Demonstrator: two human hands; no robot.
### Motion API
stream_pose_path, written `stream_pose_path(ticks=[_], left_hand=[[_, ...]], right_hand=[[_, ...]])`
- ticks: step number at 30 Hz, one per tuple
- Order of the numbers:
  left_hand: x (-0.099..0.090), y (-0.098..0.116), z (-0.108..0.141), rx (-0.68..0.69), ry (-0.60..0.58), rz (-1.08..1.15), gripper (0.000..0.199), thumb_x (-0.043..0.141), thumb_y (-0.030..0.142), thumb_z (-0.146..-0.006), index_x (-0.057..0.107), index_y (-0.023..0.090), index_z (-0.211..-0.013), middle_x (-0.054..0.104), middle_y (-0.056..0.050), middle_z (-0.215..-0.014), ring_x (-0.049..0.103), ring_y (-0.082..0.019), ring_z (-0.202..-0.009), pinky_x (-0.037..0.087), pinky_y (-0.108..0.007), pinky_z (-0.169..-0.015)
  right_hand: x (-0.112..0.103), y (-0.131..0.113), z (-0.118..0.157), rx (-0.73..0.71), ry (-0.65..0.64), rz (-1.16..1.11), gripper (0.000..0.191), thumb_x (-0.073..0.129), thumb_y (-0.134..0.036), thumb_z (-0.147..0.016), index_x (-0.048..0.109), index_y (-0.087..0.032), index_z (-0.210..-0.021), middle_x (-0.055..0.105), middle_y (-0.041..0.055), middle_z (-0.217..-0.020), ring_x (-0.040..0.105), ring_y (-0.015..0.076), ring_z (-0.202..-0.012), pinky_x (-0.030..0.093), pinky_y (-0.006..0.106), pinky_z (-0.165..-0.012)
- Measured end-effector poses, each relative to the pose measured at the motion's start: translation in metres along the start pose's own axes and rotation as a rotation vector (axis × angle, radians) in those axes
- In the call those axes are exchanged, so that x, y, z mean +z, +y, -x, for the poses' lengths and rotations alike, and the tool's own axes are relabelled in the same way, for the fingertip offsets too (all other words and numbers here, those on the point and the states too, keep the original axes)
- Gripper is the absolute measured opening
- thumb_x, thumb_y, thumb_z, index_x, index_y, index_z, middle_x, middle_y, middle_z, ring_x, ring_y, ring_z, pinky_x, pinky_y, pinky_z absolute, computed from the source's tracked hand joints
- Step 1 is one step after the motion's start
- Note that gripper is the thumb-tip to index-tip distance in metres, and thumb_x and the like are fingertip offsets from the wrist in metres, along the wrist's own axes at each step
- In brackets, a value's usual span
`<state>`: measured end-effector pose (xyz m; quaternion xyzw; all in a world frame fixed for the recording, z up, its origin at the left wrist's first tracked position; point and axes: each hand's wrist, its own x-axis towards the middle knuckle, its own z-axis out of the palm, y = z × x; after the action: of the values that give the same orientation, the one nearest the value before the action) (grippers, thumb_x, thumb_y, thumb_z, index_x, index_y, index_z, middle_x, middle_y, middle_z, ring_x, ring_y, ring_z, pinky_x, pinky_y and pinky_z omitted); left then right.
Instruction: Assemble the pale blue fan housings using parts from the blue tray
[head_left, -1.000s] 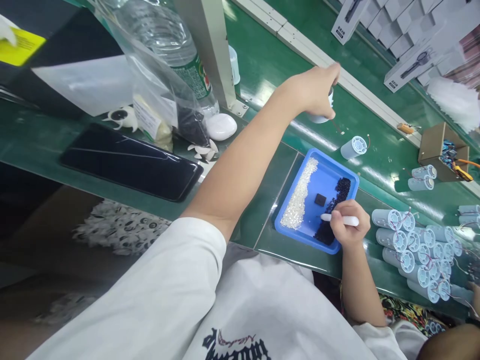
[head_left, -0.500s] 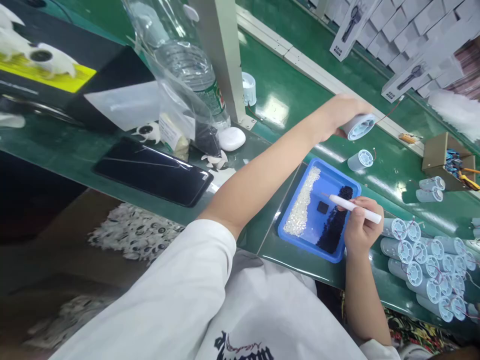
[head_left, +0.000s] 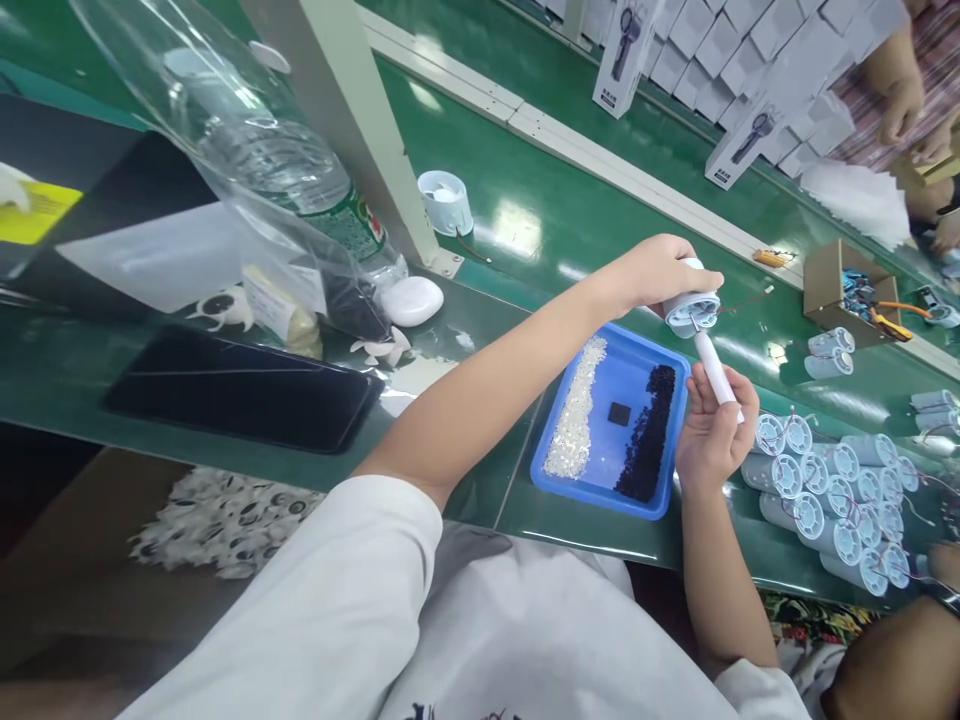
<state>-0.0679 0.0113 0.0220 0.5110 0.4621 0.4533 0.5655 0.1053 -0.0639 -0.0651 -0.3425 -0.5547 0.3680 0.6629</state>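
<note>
My left hand [head_left: 660, 275] is wrapped round a pale blue cylinder [head_left: 688, 312], its open, ribbed end tilted towards me and a thin wire trailing right. From below, my right hand [head_left: 715, 430] grips a white pen-like tool [head_left: 718, 372], whose thin tip reaches into that open end. Whether the tip carries a small part is too small to tell. Below and left of the hands lies a blue tray [head_left: 600, 498] with white pieces [head_left: 576, 425] along its left side, black pieces [head_left: 651, 445] along its right, and a small black square [head_left: 619, 414] between them.
Many similar cylinders [head_left: 840, 500] stand at the right. A cardboard box [head_left: 832, 285] holds wired parts. At the left are a black phone [head_left: 244, 390], a plastic bottle [head_left: 300, 180] and a metal post [head_left: 367, 120]. Another person's hands [head_left: 904, 105] show at the top right.
My left hand has lowered the cylinder towards the tool. My right hand has raised the tool from over the tray, and its tip is now in the cylinder. The view has shifted right.
</note>
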Motion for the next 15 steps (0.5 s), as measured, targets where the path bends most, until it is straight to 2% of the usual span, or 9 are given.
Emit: stream_pose_path(ticks=[9, 15], left_hand=[[0.0063, -0.0032, -0.0003, 0.024, 0.044, -0.043, 0.024, 0.066, 0.026, -0.083, 0.044, 0.018, -0.076, 0.055, -0.004, -0.076, 0.054, -0.012, -0.064, 0.038, -0.028, -0.06], [0.0066, -0.0023, 0.0006, 0.06, -0.009, -0.065, 0.03, 0.067, 0.03, -0.081, 0.04, 0.021, -0.071, 0.053, -0.002, -0.07, 0.054, -0.015, -0.063, 0.037, -0.03, -0.058]], right_hand=[[-0.0023, 0.0014, -0.0008, 0.022, 0.027, 0.079, 0.035, 0.062, -0.048, -0.089, 0.064, -0.021, -0.11, 0.073, 0.0062, -0.105, 0.073, 0.0207, -0.097, 0.06, 0.039, -0.087], [0.001, 0.0011, -0.0046, 0.013, 0.07, 0.06, 0.036, 0.066, -0.048, -0.085, 0.065, -0.02, -0.107, 0.073, 0.0062, -0.104, 0.073, 0.0191, -0.095, 0.059, 0.035, -0.082]])
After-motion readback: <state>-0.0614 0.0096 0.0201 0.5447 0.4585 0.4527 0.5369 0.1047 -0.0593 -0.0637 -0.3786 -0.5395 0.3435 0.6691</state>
